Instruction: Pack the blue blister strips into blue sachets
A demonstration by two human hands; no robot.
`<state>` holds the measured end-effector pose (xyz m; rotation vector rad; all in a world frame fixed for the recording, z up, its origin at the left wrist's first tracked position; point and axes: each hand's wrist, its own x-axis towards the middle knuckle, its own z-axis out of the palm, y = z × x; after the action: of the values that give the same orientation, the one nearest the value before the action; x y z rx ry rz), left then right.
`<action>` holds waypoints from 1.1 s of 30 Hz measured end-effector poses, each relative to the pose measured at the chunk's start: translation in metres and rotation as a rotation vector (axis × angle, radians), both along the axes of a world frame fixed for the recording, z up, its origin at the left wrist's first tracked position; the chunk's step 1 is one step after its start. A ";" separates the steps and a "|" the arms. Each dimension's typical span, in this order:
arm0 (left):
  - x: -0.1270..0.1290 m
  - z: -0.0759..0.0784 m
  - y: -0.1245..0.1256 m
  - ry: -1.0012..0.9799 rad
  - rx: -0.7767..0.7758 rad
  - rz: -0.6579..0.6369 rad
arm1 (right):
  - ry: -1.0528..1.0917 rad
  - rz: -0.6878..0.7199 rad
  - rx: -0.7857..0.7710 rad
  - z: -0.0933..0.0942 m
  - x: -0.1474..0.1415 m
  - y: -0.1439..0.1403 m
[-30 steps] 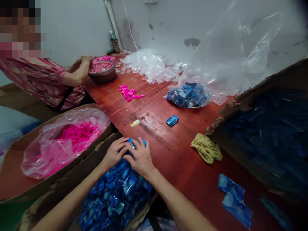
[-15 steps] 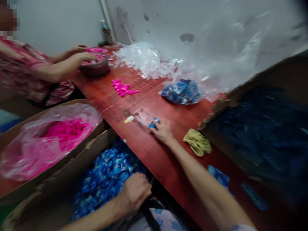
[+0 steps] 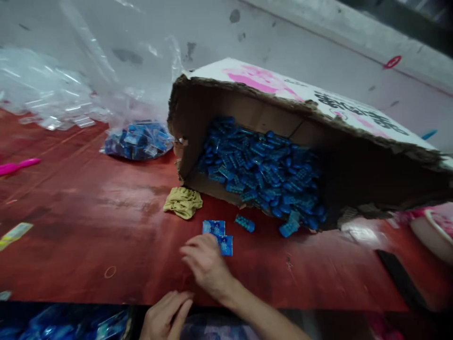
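Note:
My right hand (image 3: 205, 264) rests on the red table (image 3: 85, 236), its fingertips touching two flat blue packets (image 3: 218, 235) lying side by side. Whether the fingers grip them I cannot tell. My left hand (image 3: 163, 317) hangs at the near table edge, fingers loosely together, holding nothing I can see. Just beyond the packets lies a loose blue toy brick (image 3: 245, 223). A torn cardboard box (image 3: 300, 108) on its side spills several more blue bricks (image 3: 262, 174).
A crumpled yellow cloth (image 3: 182, 202) lies left of the box mouth. A clear plastic bag holding blue packets (image 3: 138, 140) sits behind it, with clear plastic pieces (image 3: 46, 104) at far left. A box of blue packets (image 3: 63, 323) is below the table edge. A pink item (image 3: 19, 165) lies left.
The view has swung right, so the tipped box now fills the middle. My right hand left the single blue packet and came to the two packets; my left hand rose to the table edge.

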<state>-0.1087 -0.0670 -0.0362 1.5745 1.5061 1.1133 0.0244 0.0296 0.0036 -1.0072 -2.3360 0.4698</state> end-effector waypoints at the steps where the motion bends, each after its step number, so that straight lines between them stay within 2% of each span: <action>1: 0.007 0.002 0.007 -0.018 -0.021 0.025 | -0.024 -0.156 0.005 -0.006 0.026 0.000; 3: 0.023 0.008 0.023 -0.043 -0.060 0.059 | -0.130 -0.372 0.020 -0.020 0.066 -0.001; 6: 0.046 0.016 0.050 -0.133 -0.181 0.135 | -0.229 -0.474 0.021 -0.034 0.091 -0.007; 10: 0.073 0.017 0.070 -0.366 -0.324 0.236 | -0.225 -0.517 0.047 -0.041 0.088 -0.014; 16: 0.097 0.014 0.062 -0.487 -0.392 0.373 | -0.257 -0.512 0.124 -0.040 0.086 -0.012; 19: 0.103 0.017 0.058 -0.595 -0.486 0.390 | -0.219 -0.522 0.134 -0.031 0.088 -0.020; 23: 0.108 0.021 0.058 -0.796 -0.611 0.315 | -0.053 -0.501 0.096 -0.015 0.089 -0.040; 26: 0.110 0.024 0.057 -0.933 -0.635 0.270 | 0.243 -0.527 -0.057 -0.011 0.090 -0.045; 29: 0.112 0.025 0.057 -0.985 -0.657 0.246 | 0.552 -0.532 -0.403 -0.016 0.093 -0.038; 31: 0.113 0.023 0.058 -0.944 -0.636 0.256 | 0.634 -0.480 -0.602 -0.022 0.094 -0.031; 33: 0.112 0.018 0.059 -0.820 -0.569 0.282 | 0.640 -0.464 -0.673 -0.027 0.095 -0.027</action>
<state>0.0037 -0.0084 -0.0182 0.4288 1.2991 1.1393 0.1195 0.0024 -0.0230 -1.3836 -1.3298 1.2144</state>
